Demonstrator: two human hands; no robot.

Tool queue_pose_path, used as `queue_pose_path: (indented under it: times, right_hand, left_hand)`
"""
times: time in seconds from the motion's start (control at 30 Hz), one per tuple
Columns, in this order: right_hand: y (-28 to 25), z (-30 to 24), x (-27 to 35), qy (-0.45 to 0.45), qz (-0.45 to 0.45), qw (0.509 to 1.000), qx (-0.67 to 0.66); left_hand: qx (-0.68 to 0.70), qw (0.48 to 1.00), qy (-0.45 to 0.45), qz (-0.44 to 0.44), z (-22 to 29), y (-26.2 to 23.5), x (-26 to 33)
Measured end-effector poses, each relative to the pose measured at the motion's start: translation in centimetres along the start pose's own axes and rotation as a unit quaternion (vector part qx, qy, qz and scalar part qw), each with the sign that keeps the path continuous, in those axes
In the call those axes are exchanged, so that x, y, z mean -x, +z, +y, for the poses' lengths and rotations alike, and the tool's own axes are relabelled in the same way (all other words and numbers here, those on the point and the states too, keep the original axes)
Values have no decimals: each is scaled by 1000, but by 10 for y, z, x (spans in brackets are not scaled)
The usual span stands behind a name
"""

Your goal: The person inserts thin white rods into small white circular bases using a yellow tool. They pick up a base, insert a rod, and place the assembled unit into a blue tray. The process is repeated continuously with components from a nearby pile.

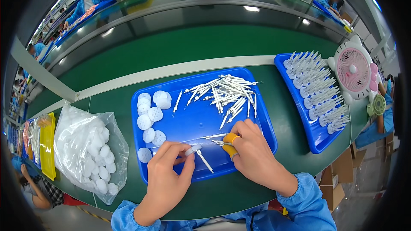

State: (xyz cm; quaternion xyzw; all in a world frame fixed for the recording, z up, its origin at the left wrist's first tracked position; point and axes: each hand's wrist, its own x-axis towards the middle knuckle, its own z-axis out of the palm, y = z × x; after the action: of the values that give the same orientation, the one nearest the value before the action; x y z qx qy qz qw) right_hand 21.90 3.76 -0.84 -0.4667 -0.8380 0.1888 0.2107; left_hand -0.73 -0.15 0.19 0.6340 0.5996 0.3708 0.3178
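Left hand (167,175): pinches one small white cap (192,149) between thumb and fingertips, over the near edge of the middle blue tray (201,122).
Right hand (252,154): closed on one thin white stick (216,142); two fingers wear orange finger cots (231,137).
Loose stick (204,161): one, lying just below the cap, between both hands.
White round discs (150,117): about nine on the tray's left side, some touching.
Stick pile (227,94): too tangled to count, likely several dozen, at the tray's far right.
Second blue tray (314,134): one, right of the first, with sticks in rows.
Clear bag (87,149): one, left on the green surface (120,102), full of discs.
Pink fan (353,70): one, beyond the second tray.
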Motion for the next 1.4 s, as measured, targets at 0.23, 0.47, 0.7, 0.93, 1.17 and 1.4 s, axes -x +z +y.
queue_pose_path:
  times: [0.23, 0.47, 0.7, 0.93, 1.17, 1.4]
  right_hand:
    - [-4, 1, 7, 5, -22, 1000, 9]
    - [-11, -13, 9, -22, -41, 988, -146]
    - [-6, -19, 13, -81, -37, 986, -144]
    - [-8, -16, 14, -56, -21, 979, -197]
    - [-5, -13, 9, -68, -20, 985, -160]
    - [-7, -12, 6, -57, -53, 988, -133]
  left_hand:
    - [61, 997, -47, -28, 1, -1, -2]
    - [110, 986, -88, -88, -2, -1, 0]
    - [206, 962, -139, -114, -5, -1, 1]
    - [200, 970, -129, -52, -10, -2, 0]
    - [65, 996, -12, -54, -1, 4, 1]
    - [46, 998, -45, -24, 2, 6, 2]
